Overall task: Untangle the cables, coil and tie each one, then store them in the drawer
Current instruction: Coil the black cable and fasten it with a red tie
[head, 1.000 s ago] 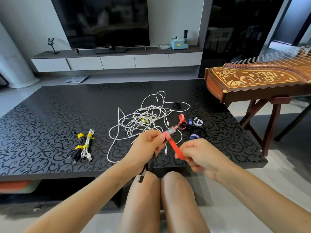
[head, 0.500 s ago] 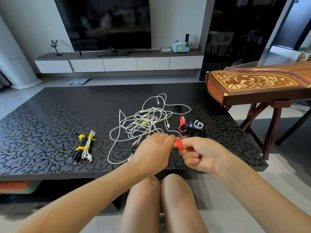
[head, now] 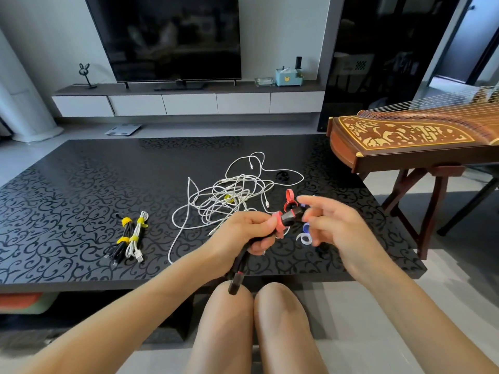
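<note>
Since the frame 0.5 s earlier, the right hand has released the red tie and shifted to the right. The tie, stretched between both hands 1 s earlier, now sits wrapped round the black cable. The left hand grips this folded black cable in a closed fist above the near edge of the surface. 1 end of the bundle projects from the fist toward the right hand, and the other end hangs below the fist, over the knees. The right hand is open, fingers straightened and spread, with thumb and fingertips just beside the projecting end; contact cannot be confirmed. Beyond the hands, a tangle of white cables lies on the surface. To the left, 2 finished bundles lie side by side, 1 black bundle and 1 white bundle, each bound with 2 yellow ties. Near the right hand lie a red loop and a blue-and-white loop. A wooden zither stands right of the surface.
</note>
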The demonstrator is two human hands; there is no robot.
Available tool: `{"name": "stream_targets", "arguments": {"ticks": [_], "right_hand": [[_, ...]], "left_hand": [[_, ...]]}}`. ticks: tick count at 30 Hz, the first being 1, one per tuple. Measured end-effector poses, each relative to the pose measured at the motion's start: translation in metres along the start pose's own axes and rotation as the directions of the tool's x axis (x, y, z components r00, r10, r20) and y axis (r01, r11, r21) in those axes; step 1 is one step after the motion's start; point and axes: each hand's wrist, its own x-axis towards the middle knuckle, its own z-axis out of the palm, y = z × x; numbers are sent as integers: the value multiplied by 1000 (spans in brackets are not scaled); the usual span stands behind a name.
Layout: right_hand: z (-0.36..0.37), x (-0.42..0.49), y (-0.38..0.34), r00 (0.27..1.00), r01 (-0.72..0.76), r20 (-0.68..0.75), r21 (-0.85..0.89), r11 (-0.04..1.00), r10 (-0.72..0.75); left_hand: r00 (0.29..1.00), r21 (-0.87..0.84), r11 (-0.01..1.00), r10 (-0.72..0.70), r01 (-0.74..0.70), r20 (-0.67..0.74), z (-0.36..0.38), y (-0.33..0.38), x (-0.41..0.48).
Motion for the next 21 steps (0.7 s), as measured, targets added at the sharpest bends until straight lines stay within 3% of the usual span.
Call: {"name": "stream_targets", "arguments": {"ticks": [4,8,13,15,17,19,21], "right_hand": [[19,0,9,960,113,259,-19,993,-104],[33,0,14,950,300,82,35,953,-302],[36,-3,19,936,345,-28,-142,928,-352],[37,-5,20,934,341,-44,-187,921,-354],[37,-7,19,933,333,-55,-235,913,-355],[37,-8,18,942,309,-56,-244,919,-331],[37,-7,17,958,266,-54,-201,943,-282]], "left_hand": [[985,-253,964,-41,83,166,1,5,4],[976,-407,908,-10,100,217,-2,6,6],[995,-448,894,14,32,99,0,5,3],[999,-306,951,38,-43,-23,6,1,2],[974,82,988,146,-133,-171,11,-1,1],[921,470,869,299,-155,-248,16,-1,1],[856,667,728,438,-159,-274,21,-1,0]]}}
